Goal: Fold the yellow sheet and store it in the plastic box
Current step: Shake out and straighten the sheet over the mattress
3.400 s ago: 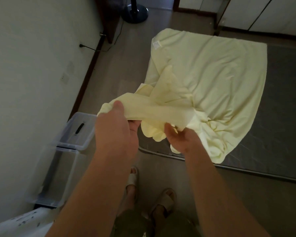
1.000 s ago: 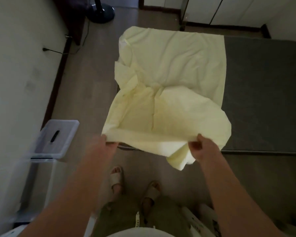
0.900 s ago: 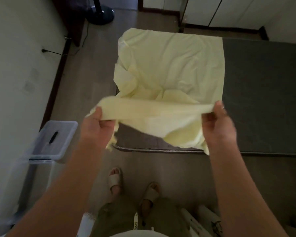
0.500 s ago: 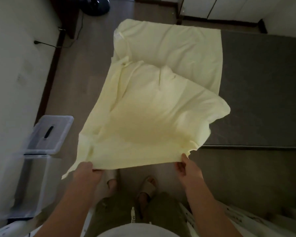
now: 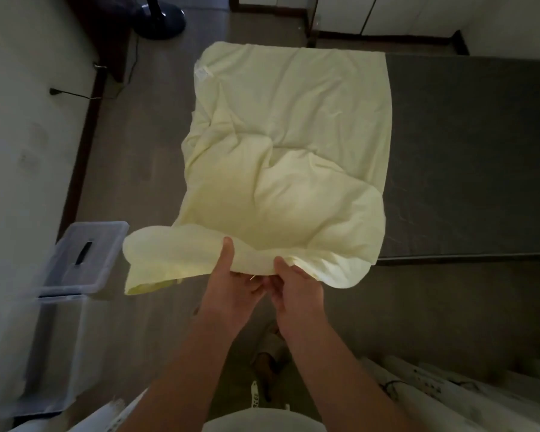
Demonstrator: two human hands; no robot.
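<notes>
Hands meet at six o'clock: left hand point(image 5: 234, 294) and right hand point(image 5: 293, 291) each keep a grip clamped on the near hem of the yellow sheet point(image 5: 281, 169), which trails toward twelve o'clock over the bed point(image 5: 465, 151). Half a second ago they held it wide apart. The plastic box point(image 5: 60, 338) stands at eight o'clock.

The left hand point(image 5: 234, 288) and right hand point(image 5: 296, 291) are bare, and so are both forearms point(image 5: 184, 378), uncovered up to where they pass out of sight. A pale, whitish top point(image 5: 262, 422) of plain cloth covers the belly. Below it the legwear point(image 5: 275, 391) looks dark, perhaps olive; it is hard to read in this dim room. A white strip point(image 5: 254, 397) with small dark marks hangs at the waist. One foot wears an open sandal point(image 5: 273, 336) with a pale strap.
</notes>
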